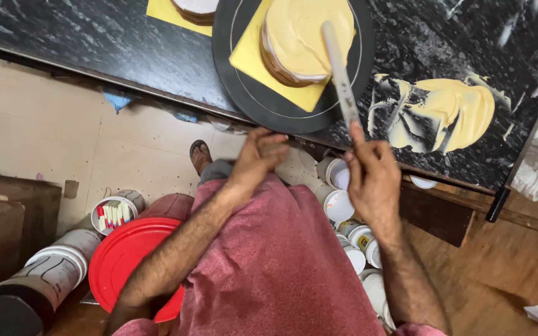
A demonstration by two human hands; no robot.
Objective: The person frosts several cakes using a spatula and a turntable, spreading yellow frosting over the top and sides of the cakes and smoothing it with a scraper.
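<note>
Cake sits on a yellow square board on a dark round turntable, close to the near edge of the black counter.

Nearest the camera, down on the floor beside the person's red apron, stand a red round lid and a cluster of white tubs, one small tub holding coloured sticks. A sandalled foot shows just under the counter's near edge.

Above that, the left hand is curled at the turntable's near rim, fingers bent together against it; whether it grips the rim or only rests there cannot be told. The right hand is closed around the handle of a long palette knife, index finger laid along the blade's base. The blade reaches out over the cake's right side, its tip lying on the top.

The cake's top is already covered in pale yellow cream, spread fairly flat. Its side looks unfinished: brown sponge and a white filling line show bare along the near-left wall, so coating the sides and final smoothing appear to remain.

To the right on the counter lies a smeared heap of the same yellow cream. At the far edge, another layered cake on a yellow board is partly cut off by the frame.
</note>
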